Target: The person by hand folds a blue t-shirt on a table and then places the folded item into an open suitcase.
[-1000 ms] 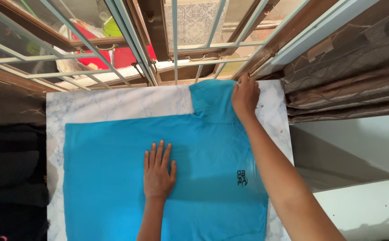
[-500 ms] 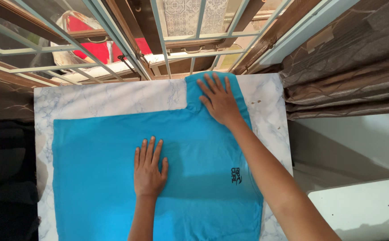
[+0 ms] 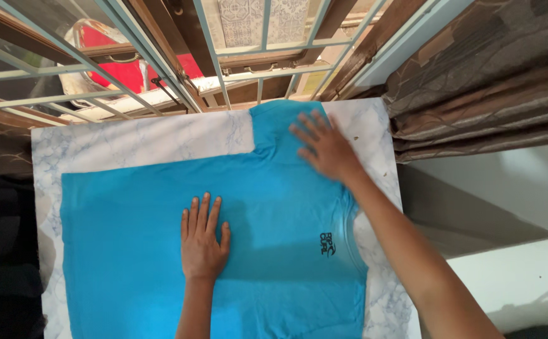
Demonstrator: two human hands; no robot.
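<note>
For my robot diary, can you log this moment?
left hand: flat on blue cotton T-shirt | right hand: flat on sleeve | white marble-look table

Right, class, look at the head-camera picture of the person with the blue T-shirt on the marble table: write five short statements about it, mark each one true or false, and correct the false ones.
1. The left hand lies flat, palm down, on the blue T-shirt. True.
2. The right hand grips the window grille. False: it rests with fingers spread on the shirt's sleeve.
3. The shirt is rolled into a ball. False: it lies spread out flat on the white marbled table.
4. A small dark print shows on the shirt near the right forearm. True.
5. Brown curtains hang to the left of the table. False: they are on its right.
</note>
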